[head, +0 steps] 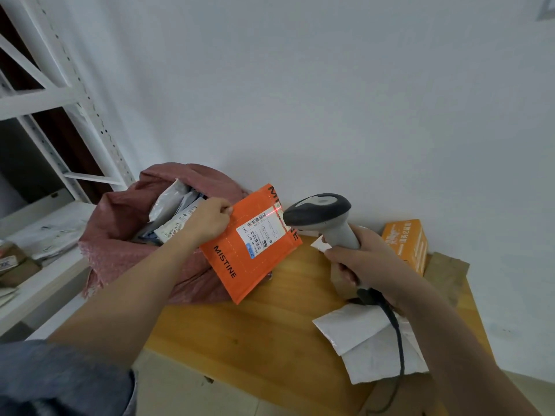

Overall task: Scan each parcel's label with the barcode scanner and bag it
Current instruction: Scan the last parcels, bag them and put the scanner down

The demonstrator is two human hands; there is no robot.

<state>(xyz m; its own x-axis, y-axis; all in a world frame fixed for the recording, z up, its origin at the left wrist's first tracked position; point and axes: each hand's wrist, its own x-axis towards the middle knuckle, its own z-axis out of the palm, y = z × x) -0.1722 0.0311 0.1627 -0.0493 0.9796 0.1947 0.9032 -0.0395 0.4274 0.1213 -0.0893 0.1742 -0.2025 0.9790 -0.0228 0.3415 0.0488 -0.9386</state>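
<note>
The left hand is pinching the far-left corner of an orange MISTINE mailer, holding it tilted above the near edge of a wooden table, just right of the open mouth of a red woven sack. The mailer's white shipping label is facing up, and a red scan line is falling across the label's far end. The right hand is gripping the handle of a grey and white barcode scanner, its head pointing left at the label, just beside the mailer's far-right edge. The scanner's black cable is trailing near, over a grey poly mailer lying on the table. Several pale parcels are sitting inside the sack. An orange carton is standing at the table's far right, against the white wall. White metal shelving is standing on the left.
</note>
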